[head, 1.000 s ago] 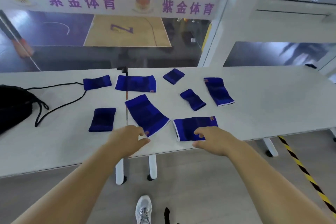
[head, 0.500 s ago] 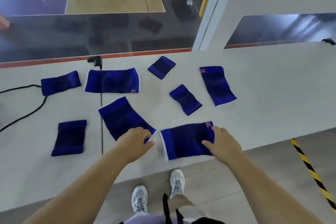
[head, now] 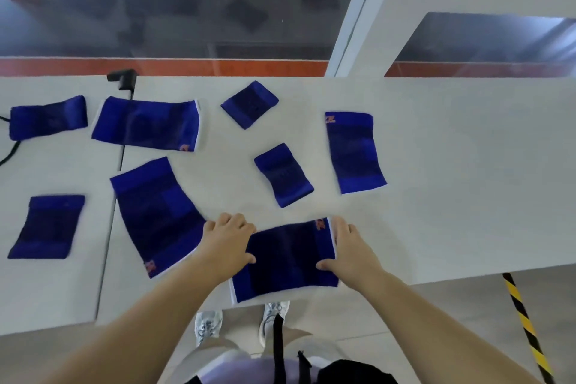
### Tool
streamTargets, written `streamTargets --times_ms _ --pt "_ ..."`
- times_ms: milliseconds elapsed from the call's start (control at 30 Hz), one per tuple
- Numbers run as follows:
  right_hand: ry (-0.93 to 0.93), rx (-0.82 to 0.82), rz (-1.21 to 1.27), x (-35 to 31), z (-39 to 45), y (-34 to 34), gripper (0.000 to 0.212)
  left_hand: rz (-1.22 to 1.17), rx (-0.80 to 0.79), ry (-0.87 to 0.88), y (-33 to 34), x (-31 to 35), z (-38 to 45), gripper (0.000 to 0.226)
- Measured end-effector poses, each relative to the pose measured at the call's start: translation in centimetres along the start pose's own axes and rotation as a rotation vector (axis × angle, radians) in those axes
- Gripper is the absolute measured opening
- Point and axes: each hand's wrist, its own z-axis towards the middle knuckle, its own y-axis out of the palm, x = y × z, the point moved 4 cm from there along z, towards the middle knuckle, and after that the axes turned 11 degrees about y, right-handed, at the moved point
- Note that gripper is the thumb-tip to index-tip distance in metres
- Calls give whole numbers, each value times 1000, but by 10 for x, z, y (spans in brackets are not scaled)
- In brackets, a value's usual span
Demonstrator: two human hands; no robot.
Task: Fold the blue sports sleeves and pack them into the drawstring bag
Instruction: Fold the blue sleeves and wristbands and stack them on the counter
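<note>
Several blue sports sleeves lie spread over the white table [head: 452, 196]. The nearest sleeve [head: 285, 259] lies flat at the front edge, its corner hanging slightly past it. My left hand [head: 229, 241] grips its left end and my right hand [head: 350, 251] grips its right end, thumbs on top. A larger sleeve [head: 157, 215] lies just left of my left hand. Others sit farther back: a wide sleeve [head: 146, 123], a long sleeve [head: 355, 151], two small ones [head: 283, 174] [head: 249, 103]. The drawstring bag is out of view; only its black cord [head: 9, 153] shows at the left edge.
Two more small sleeves [head: 46, 226] [head: 46, 117] lie at the left. A black clamp [head: 123, 78] sits on the table's far edge over the seam between two tabletops. Glass wall behind the table. Yellow-black floor tape [head: 520, 312] runs at the right.
My view has tilted down and closer to the table. Both hands moved onto the nearest sleeve's ends and closed on them; the bag has left the frame.
</note>
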Motion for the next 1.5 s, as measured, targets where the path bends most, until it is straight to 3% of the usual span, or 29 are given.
streamTargets --times_ms 200,333,433,567,667,733,800,1067,1167,1233,1500 --pt "-5 -1 15 15 17 -12 74 -105 -32 -26 8 11 10 39" --pt "2 -33 20 21 24 -13 51 -230 5 -17 9 20 9 30" --pt "-77 2 -25 22 25 -19 34 -326 44 -14 7 24 4 20" --pt "-232 125 121 14 15 -44 10 -468 106 -30 0 28 3 21" --pt "-357 118 196 -2 3 -62 14 -587 194 13 -21 35 10 44" --pt "-397 105 249 -13 -2 -71 15 -666 237 84 -38 44 16 31" --pt "-374 104 338 -18 -4 -78 14 -758 282 112 -52 48 23 12" --pt "-33 33 961 -10 9 -93 25 -1014 370 140 -95 44 50 18" --pt "-51 78 953 -13 15 -107 12 -1081 338 135 -106 45 66 27" --pt "-72 105 960 -14 19 -122 4 -1117 306 141 -113 49 79 20" --pt "-42 95 704 -4 77 -182 4 -1307 205 90 -132 80 133 19"
